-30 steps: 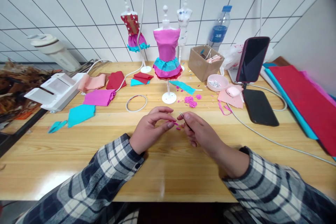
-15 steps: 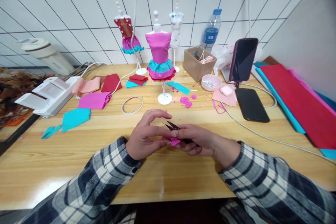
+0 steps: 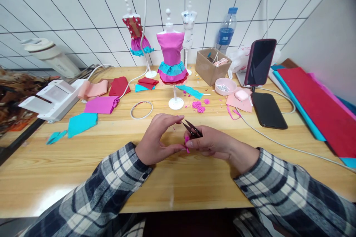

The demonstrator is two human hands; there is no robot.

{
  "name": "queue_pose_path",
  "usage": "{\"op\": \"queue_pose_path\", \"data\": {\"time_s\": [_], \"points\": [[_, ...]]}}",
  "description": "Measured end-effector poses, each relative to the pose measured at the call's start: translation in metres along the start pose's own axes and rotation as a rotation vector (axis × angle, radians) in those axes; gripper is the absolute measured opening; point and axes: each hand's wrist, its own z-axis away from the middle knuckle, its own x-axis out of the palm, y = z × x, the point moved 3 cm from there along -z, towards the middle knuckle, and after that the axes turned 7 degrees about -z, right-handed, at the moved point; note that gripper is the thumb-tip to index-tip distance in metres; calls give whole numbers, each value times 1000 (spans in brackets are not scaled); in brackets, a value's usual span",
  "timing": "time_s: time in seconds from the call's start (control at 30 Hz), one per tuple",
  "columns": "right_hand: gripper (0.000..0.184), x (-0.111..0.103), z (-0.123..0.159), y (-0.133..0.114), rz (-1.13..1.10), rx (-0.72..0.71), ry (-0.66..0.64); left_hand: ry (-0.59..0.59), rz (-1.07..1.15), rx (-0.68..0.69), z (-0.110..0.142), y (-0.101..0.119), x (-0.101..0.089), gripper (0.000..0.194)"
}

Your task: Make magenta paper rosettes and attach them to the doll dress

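My right hand (image 3: 214, 142) is closed around small dark thread snips (image 3: 191, 129), whose pointed blades stick out apart toward the upper left. Between that hand's thumb and fingers is a small gathered piece of magenta crepe paper (image 3: 187, 141). My left hand (image 3: 158, 139) has its thumb and forefinger spread wide in a C shape. Its thumb tip reaches the lower edge of the magenta piece, and its fingertips are near the blade tips. Beyond my hands lie several magenta paper rosettes (image 3: 198, 106). A small dress form (image 3: 170, 50) wears a magenta top and a ruffled skirt.
Behind stand another dressed form (image 3: 136, 35), a white form (image 3: 188, 22), a cardboard box (image 3: 213, 68) and a water bottle (image 3: 226, 31). At right are a pink dish (image 3: 226, 86), phones (image 3: 269, 111) and red sheets (image 3: 311, 107). Folded paper (image 3: 101, 104) and a cable ring (image 3: 141, 110) lie left.
The magenta piece has passed from between both hands into my right fingers and turned on edge. My left fingers have spread away from it. The snips have shifted slightly right and up.
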Motion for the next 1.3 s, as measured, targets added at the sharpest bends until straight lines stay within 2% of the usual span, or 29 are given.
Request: {"op": "queue_pose_path", "data": {"time_s": [0.1,0.2,0.3,0.43,0.63,0.77,1.0,1.1,1.3], "points": [[37,-5,-4,-2,33,-116,147,-38,48,-77,-2,-5,0,64],[36,-11,-7,-2,69,-222,267,-90,219,-184,-3,-10,2,60],[33,-13,-10,-1,141,-295,350,-114,337,-347,-3,-12,4,40],[27,-12,-9,-2,230,-396,446,-181,209,-435,-5,-2,8,28],[26,-10,-10,1,203,-413,447,-132,1,-463,-6,3,9,23],[31,-12,-12,4,202,-373,433,-125,39,-448,-5,0,8,17],[36,-12,-12,1,159,-335,409,-174,148,-593,-4,-8,8,19],[34,-13,-11,-2,253,-380,445,-186,134,-556,-3,-7,9,18],[19,-13,-8,-9,442,-441,520,-180,82,-523,-3,-8,9,21]]}}
